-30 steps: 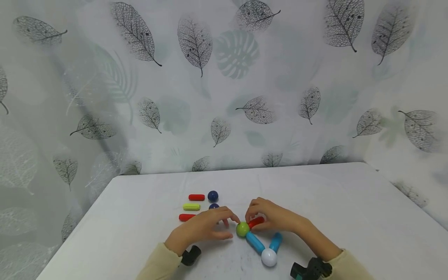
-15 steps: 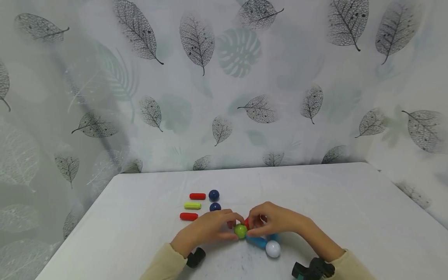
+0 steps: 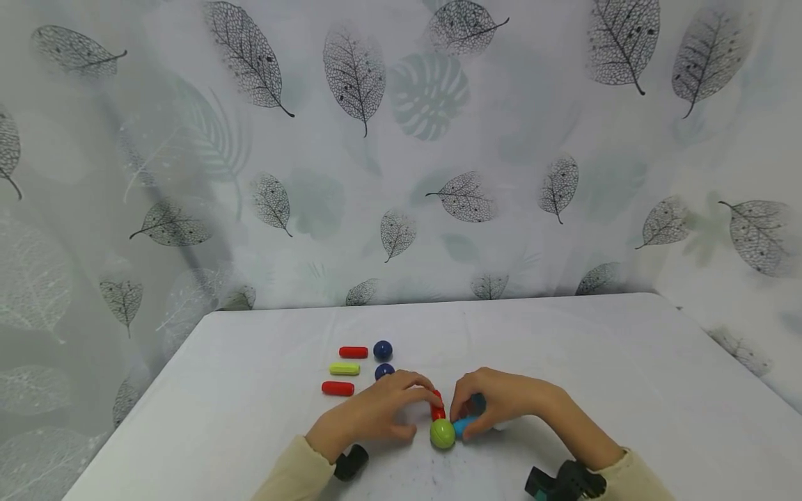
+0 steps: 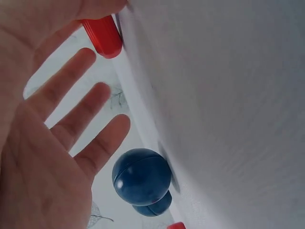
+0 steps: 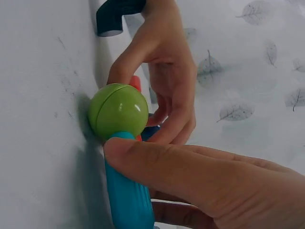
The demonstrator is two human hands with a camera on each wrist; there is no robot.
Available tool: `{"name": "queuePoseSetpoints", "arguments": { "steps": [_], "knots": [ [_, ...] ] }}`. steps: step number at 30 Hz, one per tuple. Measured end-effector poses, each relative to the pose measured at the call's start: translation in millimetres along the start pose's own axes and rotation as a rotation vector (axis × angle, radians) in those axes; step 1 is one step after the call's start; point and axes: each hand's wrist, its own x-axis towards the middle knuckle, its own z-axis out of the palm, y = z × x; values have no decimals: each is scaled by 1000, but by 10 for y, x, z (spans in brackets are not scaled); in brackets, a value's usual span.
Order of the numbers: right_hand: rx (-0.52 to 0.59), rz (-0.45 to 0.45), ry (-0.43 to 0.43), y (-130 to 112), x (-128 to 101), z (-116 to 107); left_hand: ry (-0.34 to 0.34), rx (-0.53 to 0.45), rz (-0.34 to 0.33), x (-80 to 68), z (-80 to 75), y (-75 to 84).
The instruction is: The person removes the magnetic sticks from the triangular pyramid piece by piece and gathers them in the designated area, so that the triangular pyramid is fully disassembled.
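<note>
Joined magnetic-looking pieces lie under my hands: a green ball (image 3: 442,434), a red rod (image 3: 438,410) on its far side and a light blue rod (image 5: 127,200) on its right. My right hand (image 3: 510,400) pinches that blue rod near the ball, between thumb and fingers. My left hand (image 3: 379,407) has its index fingertip at the red rod; its other fingers are extended in the left wrist view, with the red rod (image 4: 104,38) beside the thumb. More light blue (image 3: 478,402) shows between my right fingers. A white ball (image 3: 499,426) is mostly hidden behind that hand.
Two dark blue balls (image 3: 383,350) sit beyond my left hand. Left of them are two red rods (image 3: 337,388) and a yellow-green rod (image 3: 344,369). The white table (image 3: 564,334) ends at a leaf-patterned curtain (image 3: 401,153).
The joined pieces have turned: the red rod now points away from the green ball, and the blue rods have swung right. My right hand has gone from the red rod to the blue one.
</note>
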Motion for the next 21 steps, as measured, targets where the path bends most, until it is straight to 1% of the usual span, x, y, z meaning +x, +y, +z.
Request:
{"name": "queuePoseSetpoints", "arguments": {
  "steps": [2, 4, 7, 9, 13, 16, 18, 21],
  "knots": [
    [6, 14, -7, -4, -9, 2, 3, 8, 19, 0, 10, -7],
    [13, 20, 1, -5, -4, 27, -6, 5, 14, 12, 20, -3],
    [24, 38, 46, -12, 12, 93, -28, -10, -17, 31, 35, 19],
    [23, 34, 91, -22, 26, 146, -33, -22, -30, 41, 43, 35],
    [22, 17, 164, -57, 19, 239, -23, 14, -24, 60, 45, 56],
    [36, 5, 178, -94, -6, 298, -29, 25, -53, 58, 32, 53],
    [35, -8, 188, -119, -30, 339, -43, 5, -80, 53, 21, 45],
    [-32, -54, 225, -144, -52, 414, -51, -34, -82, 42, 22, 28]
  ]
}}
